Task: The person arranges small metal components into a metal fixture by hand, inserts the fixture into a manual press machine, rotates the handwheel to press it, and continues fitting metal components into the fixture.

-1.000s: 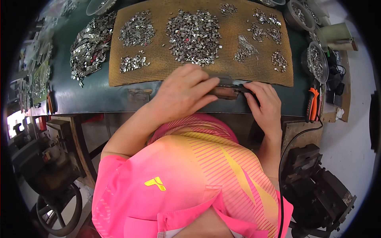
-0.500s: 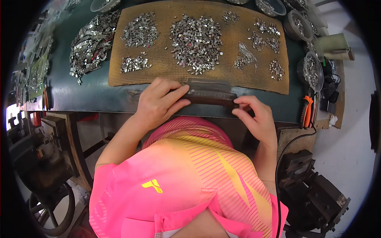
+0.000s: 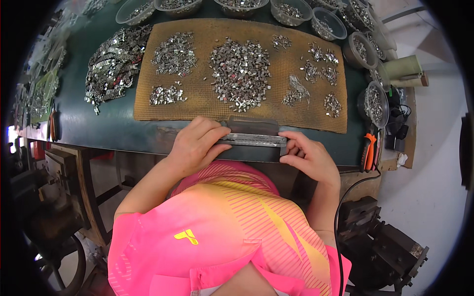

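Observation:
At the table's front edge, a long narrow grey metal bar with a groove-like face [image 3: 256, 139] lies crosswise between my hands. My left hand [image 3: 196, 145] pinches its left end between thumb and fingers. Its right end is in the grip of my right hand [image 3: 311, 157], thumb below and curled fingers above. Just beyond the bar is a dark flat block [image 3: 253, 125], beside the edge of a brown textured mat [image 3: 197, 109]. A large heap of small square metal pieces [image 3: 239, 74] sits on the mat's middle. Whether small parts sit in the bar is too fine to tell.
Smaller piles of metal bits [image 3: 175, 53] lie around the mat. Linked metal strips [image 3: 116, 64] are heaped to its left. Clear plastic bowls of parts [image 3: 291, 14] line the back and right. Orange-handled pliers [image 3: 368, 152] rest at the right edge, near a black cable [image 3: 353, 182].
The bar has turned from showing a dark brown side to showing a light grey metal face. Both hands keep hold of its ends. The view has tilted up, revealing more bowls at the back.

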`<act>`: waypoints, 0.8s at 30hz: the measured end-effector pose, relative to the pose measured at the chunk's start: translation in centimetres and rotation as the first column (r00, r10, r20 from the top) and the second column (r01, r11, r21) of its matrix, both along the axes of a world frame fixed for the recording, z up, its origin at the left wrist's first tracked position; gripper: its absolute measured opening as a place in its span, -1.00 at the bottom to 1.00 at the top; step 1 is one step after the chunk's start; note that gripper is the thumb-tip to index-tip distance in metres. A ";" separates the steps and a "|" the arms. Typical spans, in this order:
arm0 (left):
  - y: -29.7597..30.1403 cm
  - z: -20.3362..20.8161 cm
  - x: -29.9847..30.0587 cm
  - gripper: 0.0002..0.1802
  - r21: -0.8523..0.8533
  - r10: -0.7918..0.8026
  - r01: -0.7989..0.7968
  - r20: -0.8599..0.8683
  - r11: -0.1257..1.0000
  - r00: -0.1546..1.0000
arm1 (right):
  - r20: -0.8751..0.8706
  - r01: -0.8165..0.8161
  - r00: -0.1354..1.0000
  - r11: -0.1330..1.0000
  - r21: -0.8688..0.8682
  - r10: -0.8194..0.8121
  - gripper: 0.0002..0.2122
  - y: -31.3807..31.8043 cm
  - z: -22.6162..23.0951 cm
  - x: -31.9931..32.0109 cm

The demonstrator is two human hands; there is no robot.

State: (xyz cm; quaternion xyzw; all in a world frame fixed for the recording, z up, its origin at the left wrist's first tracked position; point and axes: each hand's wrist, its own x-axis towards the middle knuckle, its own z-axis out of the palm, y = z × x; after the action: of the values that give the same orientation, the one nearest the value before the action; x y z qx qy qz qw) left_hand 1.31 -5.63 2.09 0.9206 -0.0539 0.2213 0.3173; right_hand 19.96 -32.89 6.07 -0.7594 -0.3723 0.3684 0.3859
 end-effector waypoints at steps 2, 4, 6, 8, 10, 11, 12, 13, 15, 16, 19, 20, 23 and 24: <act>-0.2 -0.1 -0.2 -0.55 -0.011 0.015 -0.015 -0.002 1.000 1.000 | -0.034 0.007 0.999 0.999 0.044 -0.006 -0.62 0.1 -0.1 1.2; 0.0 0.0 0.1 -0.55 -0.029 0.000 0.000 -0.024 1.000 1.000 | 0.145 0.168 0.973 0.981 0.100 -0.181 -0.68 1.2 -0.3 1.5; 0.2 0.0 0.2 -0.55 -0.033 -0.006 0.005 -0.022 0.999 1.000 | 0.465 0.310 0.800 0.925 0.221 -0.379 -0.82 2.5 -1.1 2.2; 0.5 -0.1 0.3 -0.55 -0.037 -0.012 0.011 -0.023 0.999 1.000 | 0.580 0.287 0.738 0.938 0.192 -0.344 -0.85 3.8 -1.4 2.7; 0.6 -0.1 0.2 -0.54 -0.048 -0.005 0.003 -0.030 0.999 1.000 | 0.683 0.255 0.671 0.954 0.156 -0.291 -0.86 4.6 -1.7 3.0; 0.6 -0.2 0.2 -0.54 -0.051 -0.002 0.000 -0.032 0.999 0.999 | 0.712 0.251 0.641 0.955 0.161 -0.288 -0.86 4.9 -2.0 3.0; 0.7 -0.1 0.0 -0.54 -0.049 0.007 -0.009 -0.029 0.999 1.000 | 0.737 0.237 0.614 0.957 0.169 -0.282 -0.86 5.4 -2.2 3.1; 0.7 0.0 -0.1 -0.54 -0.045 0.019 -0.020 -0.027 0.999 0.999 | 0.734 0.222 0.621 0.960 0.172 -0.275 -0.86 5.5 -2.4 3.2; 0.3 0.2 -0.1 -0.55 -0.050 0.027 -0.029 -0.038 0.998 0.999 | 0.802 0.148 0.541 0.968 0.203 -0.251 -0.88 5.4 -2.5 3.5; 0.5 0.2 -0.1 -0.55 -0.055 0.023 -0.025 -0.045 0.998 0.999 | 0.784 0.160 0.564 0.965 0.206 -0.261 -0.89 5.3 -2.5 3.5; 0.5 -0.2 0.1 -0.56 -0.091 -0.016 0.015 -0.011 0.996 1.000 | 0.784 0.157 0.563 0.965 0.210 -0.262 -0.91 4.4 -2.6 3.7; 0.5 -0.3 0.0 -0.56 -0.078 0.021 -0.023 -0.018 0.997 1.000 | 0.777 0.123 0.578 0.967 0.221 -0.251 -0.91 4.6 -2.8 3.6; 0.1 -0.5 -0.2 -0.57 -0.081 0.023 -0.024 -0.024 0.996 0.999 | 0.805 0.119 0.543 0.971 0.209 -0.240 -0.93 4.4 -2.9 3.7; 0.1 -0.5 -0.2 -0.58 -0.090 0.015 -0.018 -0.025 0.996 1.000 | 0.812 0.120 0.531 0.970 0.210 -0.242 -0.94 4.4 -3.0 3.7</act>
State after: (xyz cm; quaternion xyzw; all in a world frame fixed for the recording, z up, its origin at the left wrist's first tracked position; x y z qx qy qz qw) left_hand 1.11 -5.53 1.64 0.9084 -0.0324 0.2148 0.3572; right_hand 23.67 -28.45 3.12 -0.8507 -0.4523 -0.1015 0.2478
